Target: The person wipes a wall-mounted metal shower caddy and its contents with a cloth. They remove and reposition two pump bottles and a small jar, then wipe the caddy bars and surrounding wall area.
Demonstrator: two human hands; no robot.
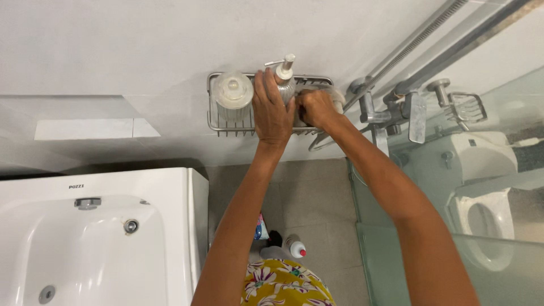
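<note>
Two hands in wire basket | left hand wraps pump bottle | right hand fisted, contents hidden

The light is bright, soft and even, falling from above and spreading over the white wall with hardly any glare. Shadows are faint: a dark band lies under the ledge behind the bathtub, and a pale one sits beneath the wire rack. The tub's glossy rim carries a mild sheen. The glass screen tints what lies behind it green and softens it (the toilet looks hazy). Focus is sharp at the centre; straight lines bow and tilt towards the edges, from the wide lens.
</note>
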